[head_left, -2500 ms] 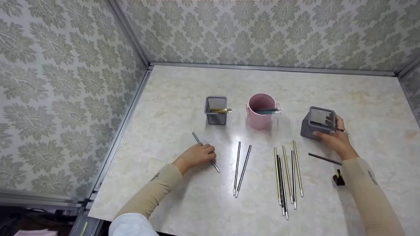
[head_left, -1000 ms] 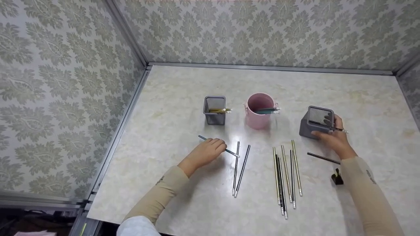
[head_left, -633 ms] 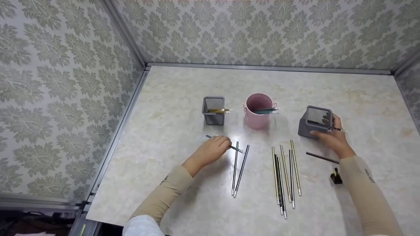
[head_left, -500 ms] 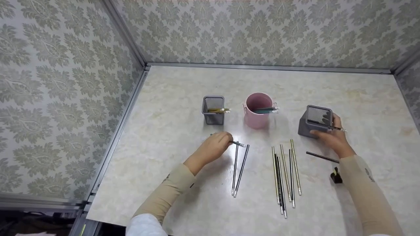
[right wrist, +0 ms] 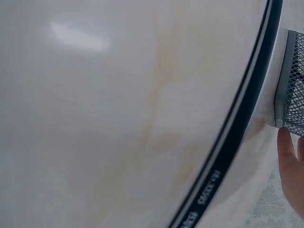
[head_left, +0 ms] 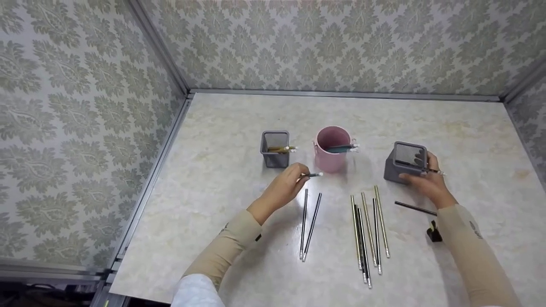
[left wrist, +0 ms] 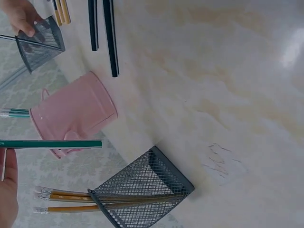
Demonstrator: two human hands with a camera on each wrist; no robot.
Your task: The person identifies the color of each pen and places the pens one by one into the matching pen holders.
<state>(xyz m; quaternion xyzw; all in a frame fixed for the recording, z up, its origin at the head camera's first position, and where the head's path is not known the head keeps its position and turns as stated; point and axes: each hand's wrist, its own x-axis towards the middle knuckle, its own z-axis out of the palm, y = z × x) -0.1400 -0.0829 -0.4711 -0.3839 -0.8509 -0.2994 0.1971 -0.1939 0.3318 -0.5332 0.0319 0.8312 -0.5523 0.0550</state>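
Compared with the earliest picture, the green pencil (head_left: 316, 175) is no longer lying on the worktop (head_left: 222, 140) toward the left edge; the left hand (head_left: 283, 187) is now pinching it above the surface, just in front of the pink bucket (head_left: 328, 164), its white eraser end pointing toward the right edge. The right hand (head_left: 426, 183) is still gripping the right mesh pen holder (head_left: 393, 171) by its side, near the worktop's right edge.

A loose black pencil (right wrist: 240, 118) crossing the right wrist view is carrying white printing, too blurred to read surely.

The left mesh pen holder (head_left: 277, 161) is holding yellow pencils (head_left: 276, 149); the bucket, standing between the two holders, is containing green pencils (head_left: 337, 150); the right holder is containing at least one black-striped pencil (head_left: 434, 171).

Two black pencils (head_left: 303, 226) and a group of gold and black pencils (head_left: 382, 221) are lying toward the near edge.
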